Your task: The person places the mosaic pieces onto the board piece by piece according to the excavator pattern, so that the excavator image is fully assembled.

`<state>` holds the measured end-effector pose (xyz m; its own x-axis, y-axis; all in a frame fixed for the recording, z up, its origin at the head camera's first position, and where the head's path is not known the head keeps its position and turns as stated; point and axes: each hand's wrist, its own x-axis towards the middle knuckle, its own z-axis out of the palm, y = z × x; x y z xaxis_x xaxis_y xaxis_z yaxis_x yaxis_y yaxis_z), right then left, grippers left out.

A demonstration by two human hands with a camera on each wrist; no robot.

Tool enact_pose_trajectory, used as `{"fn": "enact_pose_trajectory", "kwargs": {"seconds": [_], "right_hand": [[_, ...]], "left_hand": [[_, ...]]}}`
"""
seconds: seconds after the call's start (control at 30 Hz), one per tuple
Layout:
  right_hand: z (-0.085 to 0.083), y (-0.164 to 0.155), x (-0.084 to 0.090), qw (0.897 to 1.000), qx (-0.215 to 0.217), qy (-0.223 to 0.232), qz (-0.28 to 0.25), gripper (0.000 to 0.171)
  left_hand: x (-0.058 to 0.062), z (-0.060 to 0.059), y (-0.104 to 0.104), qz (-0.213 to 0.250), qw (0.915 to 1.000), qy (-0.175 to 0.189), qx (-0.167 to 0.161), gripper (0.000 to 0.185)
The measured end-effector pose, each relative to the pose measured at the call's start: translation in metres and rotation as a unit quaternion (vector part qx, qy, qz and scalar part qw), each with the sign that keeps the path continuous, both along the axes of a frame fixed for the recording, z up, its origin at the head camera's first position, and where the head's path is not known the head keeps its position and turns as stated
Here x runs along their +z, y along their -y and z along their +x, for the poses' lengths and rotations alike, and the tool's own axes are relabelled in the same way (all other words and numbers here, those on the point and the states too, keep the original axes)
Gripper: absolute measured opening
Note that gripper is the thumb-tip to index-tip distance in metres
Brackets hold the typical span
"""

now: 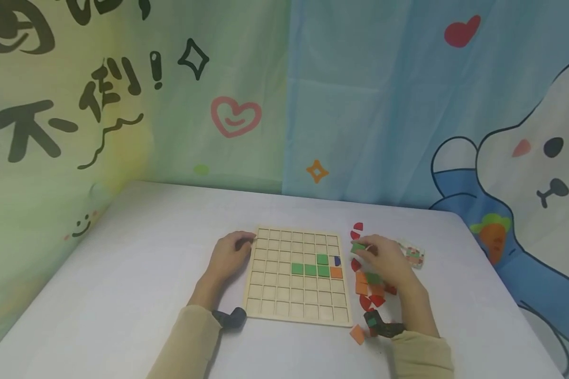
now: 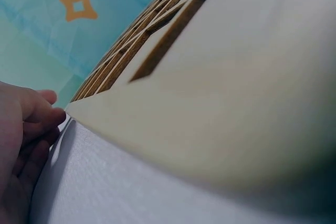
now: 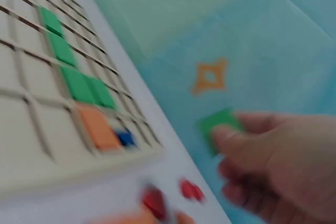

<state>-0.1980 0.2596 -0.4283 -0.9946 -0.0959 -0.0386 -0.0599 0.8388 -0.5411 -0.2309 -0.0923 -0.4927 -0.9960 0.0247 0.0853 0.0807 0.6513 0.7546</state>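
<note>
A wooden grid board [image 1: 270, 295] lies on the white table, with several green squares [image 1: 310, 269], an orange square [image 1: 336, 272] and a blue piece [image 1: 337, 260] set in its cells. My left hand [image 1: 229, 255] rests against the board's far left corner, fingertips [image 2: 50, 116] touching its edge [image 2: 157, 124]. My right hand [image 1: 384, 260] hovers just right of the board and pinches a green square tile [image 1: 357, 246] [image 3: 218, 124] between thumb and fingers. The board [image 3: 31, 129] with its green and orange tiles lies left of that hand in the right wrist view.
Loose red, orange and green pieces [image 1: 372, 292] lie in a pile right of the board, with a red half-round [image 1: 357, 227] farther back. A small clear packet [image 1: 412, 255] sits behind my right hand. An orange tile [image 1: 357, 333] lies near the front. Printed curtains hang behind the table.
</note>
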Motion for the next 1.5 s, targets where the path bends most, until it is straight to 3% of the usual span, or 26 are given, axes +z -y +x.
{"fn": "enact_pose_trajectory", "kwargs": {"seconds": [0.1,0.2,0.4,0.73,1.33,1.5], "right_hand": [[-0.005,0.025,-0.004,0.997,0.024,-0.051,-0.044,0.030],[-0.007,0.048,-0.011,0.993,0.050,-0.060,-0.085,0.027],[-0.007,0.077,-0.029,0.989,0.079,-0.029,-0.125,0.018],[-0.013,0.101,-0.044,0.996,0.056,0.011,-0.074,0.010],[-0.015,0.115,-0.039,1.000,-0.004,-0.024,-0.010,0.009],[-0.016,0.119,-0.036,0.999,-0.006,-0.036,-0.015,0.008]], "left_hand": [[-0.001,-0.001,0.000,0.003,1.0000,-0.006,0.000,0.029],[-0.001,-0.001,-0.002,0.005,1.0000,-0.008,0.001,0.029],[-0.006,0.000,-0.004,0.007,1.0000,0.000,0.006,0.027],[-0.011,0.002,-0.006,0.003,1.0000,0.005,-0.002,0.027],[-0.004,0.000,-0.003,0.006,1.0000,-0.004,-0.004,0.027],[0.002,0.001,0.000,0.007,0.9999,-0.004,0.007,0.027]]}}
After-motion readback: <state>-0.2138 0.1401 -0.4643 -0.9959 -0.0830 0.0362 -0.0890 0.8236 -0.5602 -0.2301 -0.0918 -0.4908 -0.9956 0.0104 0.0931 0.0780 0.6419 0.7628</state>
